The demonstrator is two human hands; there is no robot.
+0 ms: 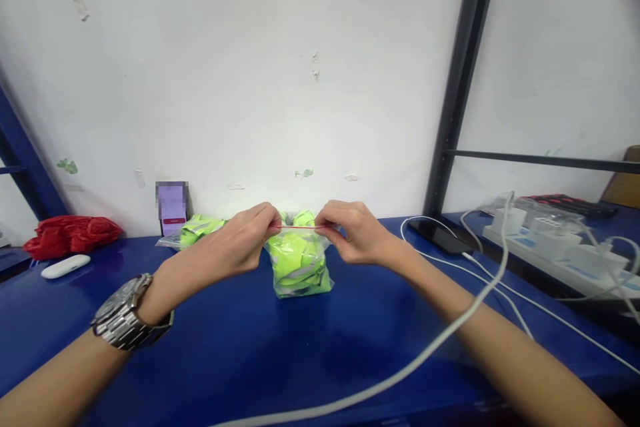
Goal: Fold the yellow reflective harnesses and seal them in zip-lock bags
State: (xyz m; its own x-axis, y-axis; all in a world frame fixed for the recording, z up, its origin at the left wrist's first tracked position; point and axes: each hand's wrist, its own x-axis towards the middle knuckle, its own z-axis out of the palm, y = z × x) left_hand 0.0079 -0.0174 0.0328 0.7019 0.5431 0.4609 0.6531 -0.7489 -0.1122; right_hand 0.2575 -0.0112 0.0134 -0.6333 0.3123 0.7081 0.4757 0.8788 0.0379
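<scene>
A clear zip bag (300, 270) with a neon yellow-green reflective fabric item folded inside hangs or stands upright at the middle of the blue table. Its top edge carries a thin red line, drawn straight between my two hands. My left hand (247, 233), with a metal watch on the wrist, pinches the left end of that edge. At the right end, my right hand (353, 230) pinches it between thumb and fingers. Behind my left hand lies another clear bag with yellow-green fabric (197, 230). More of the same fabric shows just behind the held bag.
On the blue table (310, 367), a phone (173, 207) leans against the wall, left of centre. A red plastic bag (73, 235) and a white oval device (66, 266) lie far left. A white cable (400, 373) crosses the foreground; another phone (439, 237) and power strips (555, 247) are right.
</scene>
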